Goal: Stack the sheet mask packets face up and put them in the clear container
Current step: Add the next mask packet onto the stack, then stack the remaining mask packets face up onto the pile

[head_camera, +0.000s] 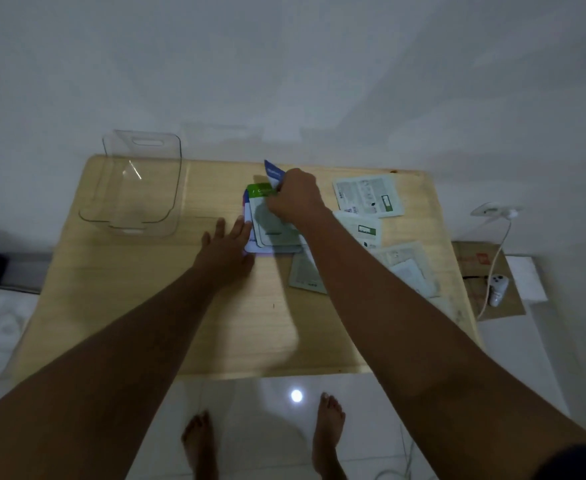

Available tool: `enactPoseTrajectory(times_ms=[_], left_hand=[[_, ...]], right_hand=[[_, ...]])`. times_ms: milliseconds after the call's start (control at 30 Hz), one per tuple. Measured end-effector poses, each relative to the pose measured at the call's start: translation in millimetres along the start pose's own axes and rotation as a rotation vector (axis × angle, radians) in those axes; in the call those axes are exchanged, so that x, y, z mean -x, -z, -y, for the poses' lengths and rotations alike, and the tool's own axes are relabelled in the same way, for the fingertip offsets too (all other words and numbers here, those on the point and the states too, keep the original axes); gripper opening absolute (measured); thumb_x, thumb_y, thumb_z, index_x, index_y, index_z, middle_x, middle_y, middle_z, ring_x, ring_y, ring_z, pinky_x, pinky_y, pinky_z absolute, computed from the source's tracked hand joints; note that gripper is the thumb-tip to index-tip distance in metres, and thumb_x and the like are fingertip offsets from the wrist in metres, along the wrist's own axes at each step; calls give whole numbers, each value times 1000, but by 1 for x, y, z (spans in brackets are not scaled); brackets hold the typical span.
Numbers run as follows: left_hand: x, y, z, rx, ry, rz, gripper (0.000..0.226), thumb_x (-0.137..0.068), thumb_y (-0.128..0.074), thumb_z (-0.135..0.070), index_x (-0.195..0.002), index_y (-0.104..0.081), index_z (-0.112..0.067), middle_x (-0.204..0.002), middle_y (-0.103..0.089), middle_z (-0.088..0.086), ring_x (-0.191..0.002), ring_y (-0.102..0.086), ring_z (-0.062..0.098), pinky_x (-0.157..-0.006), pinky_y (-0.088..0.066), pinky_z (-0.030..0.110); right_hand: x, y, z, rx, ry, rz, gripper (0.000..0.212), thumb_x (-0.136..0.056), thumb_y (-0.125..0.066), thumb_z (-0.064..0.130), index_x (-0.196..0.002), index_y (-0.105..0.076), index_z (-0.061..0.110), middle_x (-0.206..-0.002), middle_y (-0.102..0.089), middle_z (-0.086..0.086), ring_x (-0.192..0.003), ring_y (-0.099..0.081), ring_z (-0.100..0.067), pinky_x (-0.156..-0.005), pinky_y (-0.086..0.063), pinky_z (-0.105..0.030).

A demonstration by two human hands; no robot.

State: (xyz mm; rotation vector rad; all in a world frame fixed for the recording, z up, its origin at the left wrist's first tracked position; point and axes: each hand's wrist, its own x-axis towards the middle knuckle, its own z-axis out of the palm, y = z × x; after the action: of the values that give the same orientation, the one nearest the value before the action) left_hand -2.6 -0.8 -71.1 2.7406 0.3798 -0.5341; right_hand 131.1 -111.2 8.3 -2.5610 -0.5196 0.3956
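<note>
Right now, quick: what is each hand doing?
Left hand: open, flat on the table, fingertips against the stack of packets.
Right hand: closed, its grip on a blue packet above the stack.

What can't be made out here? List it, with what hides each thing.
- Head view: the print on the loose packets is too small and blurred to read.
- The top of the stack is partly covered by the right hand.
- How many packets the stack holds: edges overlap, cannot tell.
- The blue packet is mostly hidden behind that hand's grip.
- Packets under the right forearm are partly hidden.
</note>
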Motion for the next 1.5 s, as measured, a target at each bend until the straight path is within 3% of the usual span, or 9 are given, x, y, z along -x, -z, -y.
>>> enactPoseTrajectory(times_ms=[167,300,433,567,767,967,1300,1400,1500], left_hand=[[2,-2,3,3,-37,-21,76,-93,-44,-41,-154,-2,-22,-164,-3,2,-148,0,43,-114,-13,64],[0,-4,3,-14,-32,-37,75,-93,-43,-41,-154,-5,-20,-164,-5,4,-149,0,42,-114,-14,64],[-1,-7,0,-1,-20,-57,71,-95,-39,-40,-154,-4,-19,-164,-3,5,-149,5,40,-115,-8,63],[0,-7,1,-8,-18,-54,70,-96,-37,-40,-154,-4,-18,-164,-2,6,-149,5,39,-116,-9,62],[0,-5,2,-29,-25,-48,73,-96,-40,-42,-155,-4,-17,-164,-3,6,-149,2,40,-115,-12,62],[0,-7,1,-47,-14,-69,74,-95,-42,-39,-155,-6,-17,-164,-6,7,-148,-2,42,-113,-15,64],[2,-6,-1,-26,-14,-81,73,-94,-43,-35,-155,-5,-19,-164,-6,7,-149,-2,42,-114,-14,64],[2,-6,-2,-23,-12,-88,74,-93,-44,-34,-155,-6,-18,-164,-8,7,-149,-3,41,-113,-15,64],[3,-6,-3,-8,-11,-93,73,-94,-44,-33,-155,-7,-18,-164,-8,7,-149,-2,41,-114,-14,64]], right_hand=[[12,-29,7,122,45,71,39,-90,-61,38,-116,-65,10,-109,-67,-7,-101,-64,-24,-76,-44,-30],[19,-36,-10,255,153,112,37,-91,-57,42,-106,-68,10,-106,-67,-9,-103,-64,-27,-74,-42,-29],[30,-26,-23,83,172,86,47,-87,-59,47,-118,-67,12,-112,-68,-11,-105,-64,-28,-90,-54,-39],[34,5,-61,25,-56,-87,42,-91,-60,41,-126,-59,19,-119,-62,-10,-111,-60,-27,-93,-53,-42],[30,44,-143,45,-718,-169,70,-87,-57,59,-133,-47,7,-134,-49,-15,-126,-46,-33,-103,-38,-50],[16,40,-169,77,-769,-220,87,-79,-54,76,-132,-51,6,-137,-44,-18,-128,-41,-35,-103,-34,-53],[-9,61,-175,-262,-754,-257,89,-67,-90,38,-131,-39,5,-128,-58,-13,-124,-56,-34,-100,-48,-45],[-12,65,-176,-327,-695,-329,68,-80,-81,18,-131,-39,0,-128,-60,-14,-121,-60,-29,-82,-45,-28],[-15,66,-175,-382,-662,-393,56,-84,-72,11,-134,-50,0,-133,-61,-14,-124,-60,-26,-85,-47,-24]])
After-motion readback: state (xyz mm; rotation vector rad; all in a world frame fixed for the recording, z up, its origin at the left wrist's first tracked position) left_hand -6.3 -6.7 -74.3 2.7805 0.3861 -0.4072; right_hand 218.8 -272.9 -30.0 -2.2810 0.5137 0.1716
